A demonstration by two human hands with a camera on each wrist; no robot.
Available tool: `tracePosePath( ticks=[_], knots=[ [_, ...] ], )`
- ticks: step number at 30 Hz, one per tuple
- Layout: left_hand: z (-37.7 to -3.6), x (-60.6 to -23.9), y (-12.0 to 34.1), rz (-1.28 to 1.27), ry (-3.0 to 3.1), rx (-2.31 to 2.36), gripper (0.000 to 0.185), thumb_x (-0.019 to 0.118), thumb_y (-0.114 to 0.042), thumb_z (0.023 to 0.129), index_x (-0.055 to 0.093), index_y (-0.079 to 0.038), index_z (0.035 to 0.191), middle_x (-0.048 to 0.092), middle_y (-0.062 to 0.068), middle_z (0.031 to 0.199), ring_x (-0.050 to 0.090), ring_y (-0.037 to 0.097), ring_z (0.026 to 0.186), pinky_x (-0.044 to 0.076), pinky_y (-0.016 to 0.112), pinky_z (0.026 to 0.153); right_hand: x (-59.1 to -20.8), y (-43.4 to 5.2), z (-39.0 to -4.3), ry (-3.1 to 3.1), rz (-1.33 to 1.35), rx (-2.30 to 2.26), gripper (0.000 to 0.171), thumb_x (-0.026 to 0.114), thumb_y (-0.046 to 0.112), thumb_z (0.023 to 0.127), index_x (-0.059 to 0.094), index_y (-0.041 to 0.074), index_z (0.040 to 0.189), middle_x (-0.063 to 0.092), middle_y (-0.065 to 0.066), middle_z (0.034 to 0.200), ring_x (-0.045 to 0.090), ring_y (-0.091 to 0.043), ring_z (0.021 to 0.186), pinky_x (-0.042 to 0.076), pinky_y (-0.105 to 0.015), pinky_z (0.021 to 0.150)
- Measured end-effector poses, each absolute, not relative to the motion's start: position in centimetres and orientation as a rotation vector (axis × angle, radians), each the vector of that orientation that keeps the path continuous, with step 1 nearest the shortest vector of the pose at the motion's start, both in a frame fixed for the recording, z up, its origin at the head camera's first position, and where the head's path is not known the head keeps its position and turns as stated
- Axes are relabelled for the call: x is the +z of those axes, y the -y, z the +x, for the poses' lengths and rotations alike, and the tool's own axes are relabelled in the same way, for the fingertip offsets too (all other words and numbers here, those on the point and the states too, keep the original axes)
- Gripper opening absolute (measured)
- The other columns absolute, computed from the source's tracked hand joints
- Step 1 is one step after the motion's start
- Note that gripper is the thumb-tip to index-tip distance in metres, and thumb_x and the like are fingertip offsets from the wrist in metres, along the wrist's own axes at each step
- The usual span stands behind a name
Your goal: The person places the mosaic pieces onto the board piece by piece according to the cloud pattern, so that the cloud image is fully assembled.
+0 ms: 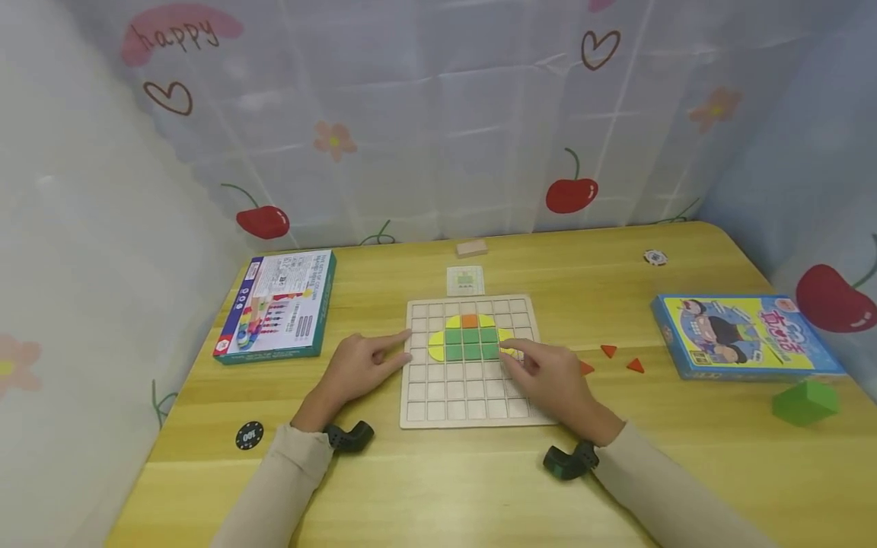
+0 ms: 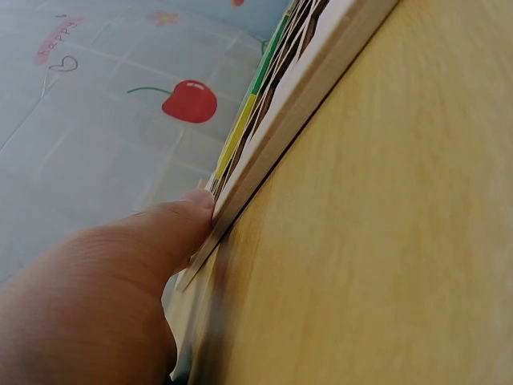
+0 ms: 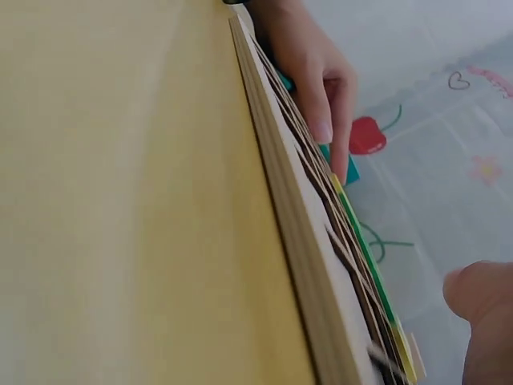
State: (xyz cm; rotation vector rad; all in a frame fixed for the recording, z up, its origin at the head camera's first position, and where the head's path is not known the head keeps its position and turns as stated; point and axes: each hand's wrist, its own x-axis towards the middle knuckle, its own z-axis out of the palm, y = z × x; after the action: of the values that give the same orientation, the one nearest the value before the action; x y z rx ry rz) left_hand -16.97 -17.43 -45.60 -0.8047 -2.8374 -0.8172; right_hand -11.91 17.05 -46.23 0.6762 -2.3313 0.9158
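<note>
A wooden grid board [image 1: 466,412] lies on the table. Green squares [image 1: 472,351], an orange square [image 1: 469,321] and yellow rounded pieces [image 1: 436,352] fill several of its upper cells. My left hand [image 1: 358,365] touches the board's left edge, thumb and index finger spread apart; its thumb meets the rim in the left wrist view. Over the board's right half, my right hand [image 1: 551,377] has its index fingertip on the yellow piece at the right end of the pattern. The right thumb [image 3: 481,298] hovers off the board in the right wrist view.
Orange triangles [image 1: 636,365] lie right of the board. Behind it are a pattern card [image 1: 464,280] and a wooden block [image 1: 471,248]. Boxes flank it, one left [image 1: 281,304], one blue right [image 1: 750,335]. A green block [image 1: 805,403] and round chips [image 1: 250,435] sit farther out.
</note>
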Motion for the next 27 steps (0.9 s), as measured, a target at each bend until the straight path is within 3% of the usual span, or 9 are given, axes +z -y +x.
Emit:
tracePosePath(
  ticks=[5,16,27],
  knots=[
    [-17.1,-45.6,17.4,-0.804,2.844,-0.798,0.044,0.068,-0.050,0.097,0.068,-0.029,0.136,0.033,-0.013,0.048,0.022,0.003,0.045,0.026,0.027,0.048,-46.4,-20.0,-10.0,2.365,0.597,0.895,0.027,0.086,0.011,0.081,0.079,0.011,0.107,0.037,0.017,0.060,0.032,0.000,0.052,0.026,-0.018,0.047],
    [-17.1,-45.5,17.3,-0.820,2.831,-0.817,0.044,0.068,-0.048,0.097,0.069,-0.028,0.136,0.032,-0.013,0.049,0.022,0.003,0.045,0.026,0.027,0.048,-45.9,-25.5,-7.7,2.626,0.296,0.741,0.032,0.085,0.029,0.086,0.077,0.013,0.113,0.035,0.015,0.054,0.027,-0.003,0.046,0.024,-0.025,0.045],
    [-17.1,-45.5,17.4,-0.795,2.868,-0.816,0.045,0.067,-0.050,0.097,0.067,-0.030,0.137,0.033,-0.012,0.049,0.022,0.004,0.046,0.026,0.027,0.049,-45.3,-26.2,-7.6,2.764,0.260,0.672,0.031,0.078,0.036,0.092,0.077,0.015,0.115,0.036,0.013,0.055,0.026,-0.005,0.046,0.022,-0.026,0.045]
  ],
)
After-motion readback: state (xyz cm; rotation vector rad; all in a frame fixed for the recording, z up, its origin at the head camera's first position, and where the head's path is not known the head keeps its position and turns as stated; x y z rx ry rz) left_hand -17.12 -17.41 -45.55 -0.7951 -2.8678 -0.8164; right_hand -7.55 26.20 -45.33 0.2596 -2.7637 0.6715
